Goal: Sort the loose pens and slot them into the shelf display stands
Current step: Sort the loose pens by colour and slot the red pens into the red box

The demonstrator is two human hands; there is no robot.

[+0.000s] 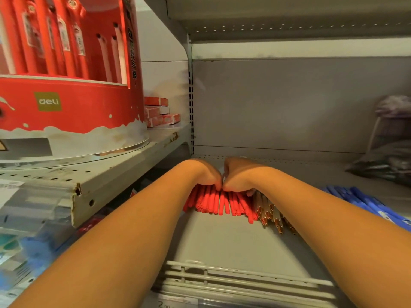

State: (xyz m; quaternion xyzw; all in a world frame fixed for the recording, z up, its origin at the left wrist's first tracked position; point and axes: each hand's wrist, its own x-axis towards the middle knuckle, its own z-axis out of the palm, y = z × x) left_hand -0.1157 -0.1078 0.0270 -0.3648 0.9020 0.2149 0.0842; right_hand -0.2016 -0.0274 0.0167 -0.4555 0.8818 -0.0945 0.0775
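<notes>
While the red pens (219,202) lie side by side at frame centre on the lower shelf (222,241), long axes running front to back, the left hand (205,174) and right hand (240,176) rest knuckle to knuckle on their far ends. The fingers fold out of sight, so any grip is unclear. The display stand (66,103), upper left and nearer the left hand, reads "deli".

Left hand (205,174), right hand (241,177) together atop red pens (214,202)

Grey metal shelf (222,241), odds and ends around it.
Small red boxes (160,112) stacked upper left; dark plastic bag (382,165) far right; white wire fence (222,278) along front edge, price label (171,304) below.
</notes>
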